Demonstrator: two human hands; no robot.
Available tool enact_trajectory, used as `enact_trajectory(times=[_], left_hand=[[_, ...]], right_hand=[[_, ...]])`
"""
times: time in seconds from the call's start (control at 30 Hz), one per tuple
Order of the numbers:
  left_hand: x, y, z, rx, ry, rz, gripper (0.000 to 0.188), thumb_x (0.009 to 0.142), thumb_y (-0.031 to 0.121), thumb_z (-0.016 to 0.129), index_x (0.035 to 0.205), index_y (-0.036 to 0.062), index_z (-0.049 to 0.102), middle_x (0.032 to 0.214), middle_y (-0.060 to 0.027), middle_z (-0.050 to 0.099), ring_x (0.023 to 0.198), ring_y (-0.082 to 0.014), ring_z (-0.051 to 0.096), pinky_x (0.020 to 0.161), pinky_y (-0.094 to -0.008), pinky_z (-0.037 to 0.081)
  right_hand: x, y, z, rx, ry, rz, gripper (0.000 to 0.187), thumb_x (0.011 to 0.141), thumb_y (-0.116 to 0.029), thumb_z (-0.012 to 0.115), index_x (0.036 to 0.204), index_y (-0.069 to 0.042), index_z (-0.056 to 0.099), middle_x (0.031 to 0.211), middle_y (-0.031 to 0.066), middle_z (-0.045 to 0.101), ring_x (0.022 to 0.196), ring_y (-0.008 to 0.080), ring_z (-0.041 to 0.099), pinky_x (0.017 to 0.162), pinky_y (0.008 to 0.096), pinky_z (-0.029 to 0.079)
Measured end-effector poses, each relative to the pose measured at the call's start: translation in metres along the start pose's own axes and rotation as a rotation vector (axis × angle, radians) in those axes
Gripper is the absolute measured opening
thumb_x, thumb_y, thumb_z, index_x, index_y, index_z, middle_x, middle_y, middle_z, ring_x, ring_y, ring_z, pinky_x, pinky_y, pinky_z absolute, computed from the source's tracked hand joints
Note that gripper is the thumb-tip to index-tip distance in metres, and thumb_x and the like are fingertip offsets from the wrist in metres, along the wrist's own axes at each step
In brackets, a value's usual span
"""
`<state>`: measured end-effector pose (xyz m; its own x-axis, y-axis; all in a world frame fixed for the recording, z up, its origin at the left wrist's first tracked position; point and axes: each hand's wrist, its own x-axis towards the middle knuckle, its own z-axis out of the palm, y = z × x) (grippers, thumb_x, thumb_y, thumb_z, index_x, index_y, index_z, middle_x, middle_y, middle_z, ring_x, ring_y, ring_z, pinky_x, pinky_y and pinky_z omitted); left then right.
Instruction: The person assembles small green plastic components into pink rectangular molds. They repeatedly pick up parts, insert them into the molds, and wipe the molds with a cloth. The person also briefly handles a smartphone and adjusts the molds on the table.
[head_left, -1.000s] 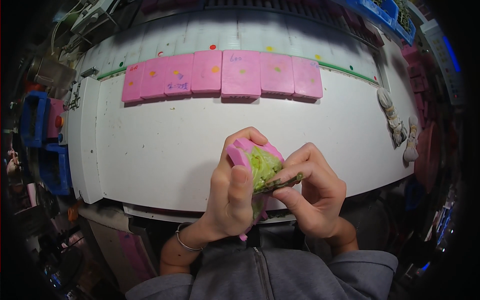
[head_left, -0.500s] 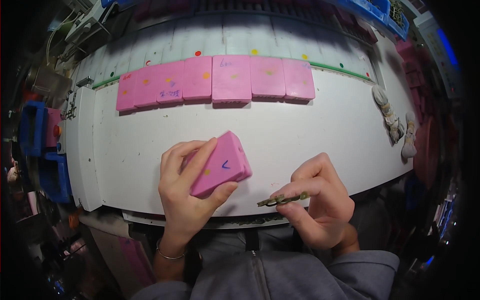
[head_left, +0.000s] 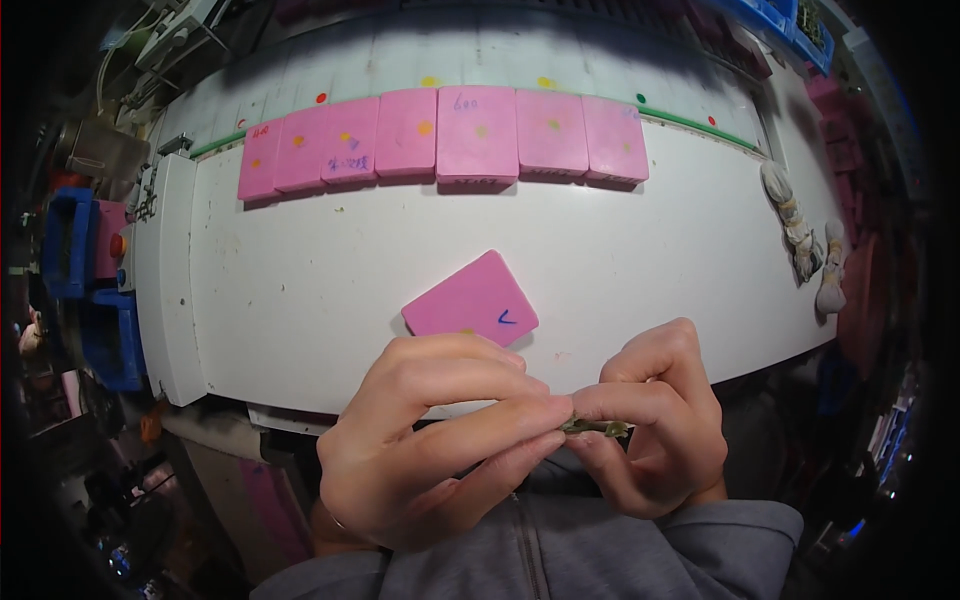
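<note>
Close to my body, above the table's near edge, both hands meet at a small, thin, dark-green wax-like piece (head_left: 608,429). My right hand (head_left: 660,430) pinches it between thumb and forefinger, with a rounded end showing. The fingertips of my left hand (head_left: 440,430) close on its other end, covering that part. Just beyond the left hand a pink rubber mold block (head_left: 475,295) lies askew on the white table, with a dark blue mark near one corner. The left fingers partly hide its near edge.
A row of several pink mold blocks (head_left: 477,135) stretches across the back of the white table (head_left: 290,280), before a pale panel with a green edge. Two wrapped grey bundles (head_left: 790,220) lie at the right. Blue bins (head_left: 112,340) stand at the left.
My left hand has let go of the pink mold block, now lying on the table, and has moved right and nearer to grip the green piece beside my right hand.
</note>
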<state>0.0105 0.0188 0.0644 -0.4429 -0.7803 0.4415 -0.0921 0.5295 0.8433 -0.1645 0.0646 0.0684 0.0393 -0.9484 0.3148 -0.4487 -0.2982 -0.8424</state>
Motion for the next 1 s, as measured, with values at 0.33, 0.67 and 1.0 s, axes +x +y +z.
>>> enact_trajectory(times=[0.33, 0.67, 1.0], left_hand=[[-0.001, 0.005, 0.003, 0.077, 0.009, -0.001, 0.021, 0.070, 0.002, 0.071, 0.089, 0.0024, 0.062, 0.082, -0.0109, 0.062, 0.078, -0.0259, 0.059, 0.070, -0.0359, 0.049], [-0.003, 0.006, 0.007, 0.122, 0.039, 0.008, 0.021, 0.070, -0.003, 0.064, 0.091, 0.0008, 0.061, 0.083, -0.0127, 0.063, 0.078, -0.0275, 0.059, 0.071, -0.0380, 0.049], [-0.003, 0.003, 0.010, 0.076, 0.069, -0.040, 0.016, 0.070, -0.002, 0.063, 0.087, -0.0025, 0.062, 0.082, -0.0129, 0.064, 0.079, -0.0276, 0.059, 0.074, -0.0389, 0.048]], right_hand=[[-0.005, -0.001, 0.000, -0.098, 0.003, -0.087, 0.032, 0.057, 0.003, 0.071, 0.087, -0.005, 0.066, 0.074, 0.0026, 0.050, 0.068, 0.0165, 0.043, 0.053, 0.0253, 0.033], [-0.006, 0.000, 0.002, -0.136, 0.036, -0.115, 0.030, 0.057, 0.003, 0.071, 0.085, -0.003, 0.066, 0.074, 0.0039, 0.051, 0.068, 0.0175, 0.044, 0.052, 0.0253, 0.034], [-0.005, -0.001, 0.004, -0.147, 0.060, -0.051, 0.030, 0.053, 0.001, 0.071, 0.082, -0.003, 0.067, 0.071, 0.0043, 0.052, 0.064, 0.0177, 0.043, 0.051, 0.0263, 0.034]])
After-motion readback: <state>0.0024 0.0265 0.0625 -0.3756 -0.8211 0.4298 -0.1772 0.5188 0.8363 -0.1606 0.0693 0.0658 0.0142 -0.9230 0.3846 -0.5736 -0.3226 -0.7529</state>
